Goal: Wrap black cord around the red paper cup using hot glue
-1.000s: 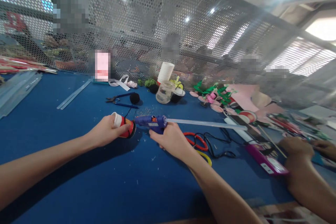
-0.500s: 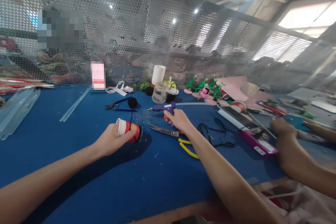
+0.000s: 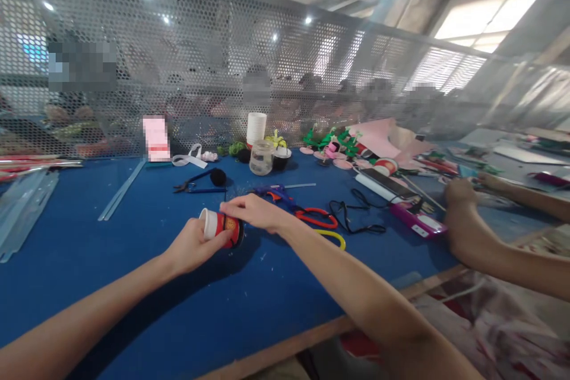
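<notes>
My left hand (image 3: 189,246) is wrapped round a red and white paper cup (image 3: 211,224), tilted on its side above the blue table, with black yarn wound about its right end. At the cup's upper side, my right hand (image 3: 253,212) has thumb and finger pinched on the black yarn strand (image 3: 225,195), which runs up to a small black yarn ball (image 3: 218,177). Just beyond my right hand lies a blue glue gun (image 3: 279,195) with a clear glue stick in its back. Scissors (image 3: 318,217) with red and yellow handles are partly hidden under my right forearm.
Pliers (image 3: 196,184) lie beside the yarn ball. A clear jar (image 3: 261,158) and stacked white cups (image 3: 256,127) stand at the back. Black cable (image 3: 356,219) and a purple power strip (image 3: 418,221) are to the right, near another person's hand (image 3: 463,205).
The glue gun has left my right hand and lies on the table. That hand has moved left to the cup and pinches the yarn. My left hand still holds the cup.
</notes>
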`<control>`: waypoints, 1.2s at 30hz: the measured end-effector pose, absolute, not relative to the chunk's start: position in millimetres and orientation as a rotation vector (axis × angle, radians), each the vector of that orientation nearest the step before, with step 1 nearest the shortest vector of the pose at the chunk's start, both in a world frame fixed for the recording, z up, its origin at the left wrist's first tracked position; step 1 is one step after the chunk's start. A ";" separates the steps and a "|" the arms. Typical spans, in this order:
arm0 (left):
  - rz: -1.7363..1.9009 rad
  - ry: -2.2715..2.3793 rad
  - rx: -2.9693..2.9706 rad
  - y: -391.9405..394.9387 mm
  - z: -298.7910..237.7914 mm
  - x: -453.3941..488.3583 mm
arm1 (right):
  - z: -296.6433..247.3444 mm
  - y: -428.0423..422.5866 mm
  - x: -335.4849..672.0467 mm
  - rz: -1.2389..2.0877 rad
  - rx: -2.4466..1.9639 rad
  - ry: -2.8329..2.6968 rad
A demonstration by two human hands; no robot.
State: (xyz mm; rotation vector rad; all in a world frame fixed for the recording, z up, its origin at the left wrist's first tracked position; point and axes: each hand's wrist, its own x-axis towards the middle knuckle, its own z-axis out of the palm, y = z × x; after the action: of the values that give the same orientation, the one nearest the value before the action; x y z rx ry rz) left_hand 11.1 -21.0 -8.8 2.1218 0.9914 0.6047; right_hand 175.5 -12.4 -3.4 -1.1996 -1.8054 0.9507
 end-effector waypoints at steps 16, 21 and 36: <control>0.578 0.954 2.092 -22.2 -7.3 13.8 | -5.3 -34.0 166.6 0.793 -1.240 -1.819; 0.545 0.977 2.158 -24.3 -3.1 15.0 | -8.3 -32.2 160.2 0.854 -1.142 -1.603; 0.589 1.007 1.340 -17.3 8.2 17.2 | -3.6 -25.2 177.9 0.702 -1.069 -1.398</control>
State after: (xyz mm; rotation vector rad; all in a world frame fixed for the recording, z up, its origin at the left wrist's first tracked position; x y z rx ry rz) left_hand 17.2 -17.3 8.2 1.3403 1.0067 0.5895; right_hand 177.9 -25.2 -3.6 -1.0688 -1.3983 0.7021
